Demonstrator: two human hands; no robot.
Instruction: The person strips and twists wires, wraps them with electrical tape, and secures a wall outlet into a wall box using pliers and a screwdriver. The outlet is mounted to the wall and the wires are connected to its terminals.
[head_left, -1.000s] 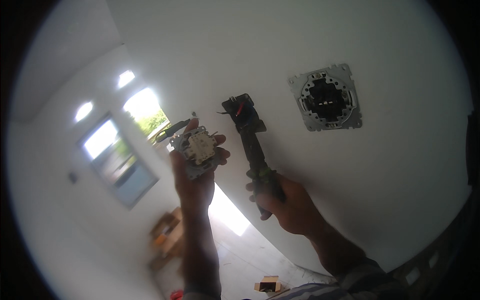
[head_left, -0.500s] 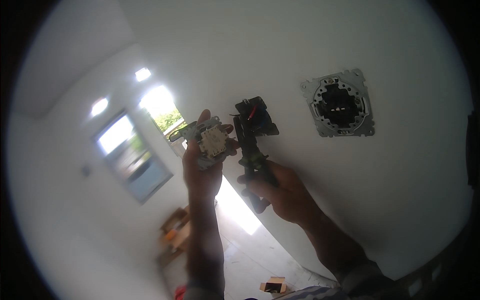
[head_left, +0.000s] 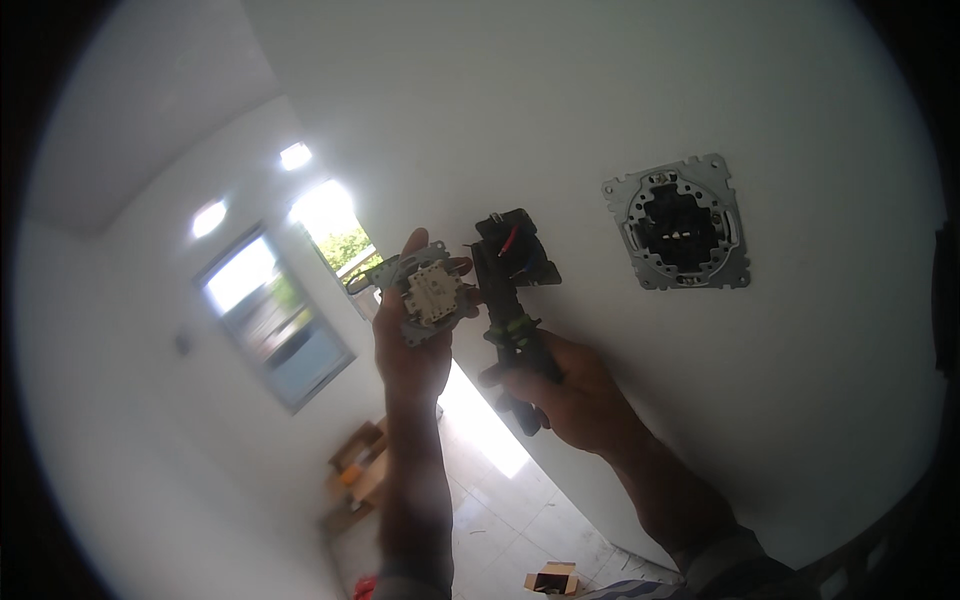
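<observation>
My left hand (head_left: 412, 360) holds a light switch insert (head_left: 433, 293) with a beige body and a grey metal mounting frame, its fingers wrapped around the frame's edges. In my right hand (head_left: 575, 390) is a dark wire stripper (head_left: 512, 325) with green accents, gripped by its handles and pointing upward. The jaws stand in front of an opened black wall box (head_left: 522, 250). A red wire (head_left: 510, 240) shows inside that box. Whether the jaws hold a wire is too dark to tell.
Right of the box, a socket insert (head_left: 680, 222) with a grey metal frame is mounted on the white wall (head_left: 800, 380). A window (head_left: 275, 315) and a bright opening lie at left. Cardboard boxes (head_left: 357, 465) and a small open carton (head_left: 552, 578) rest on the tiled floor (head_left: 490, 530).
The whole scene sits slightly lower in the picture. The wire stripper's handles look closer together in my right hand. My left hand keeps its hold on the light switch insert.
</observation>
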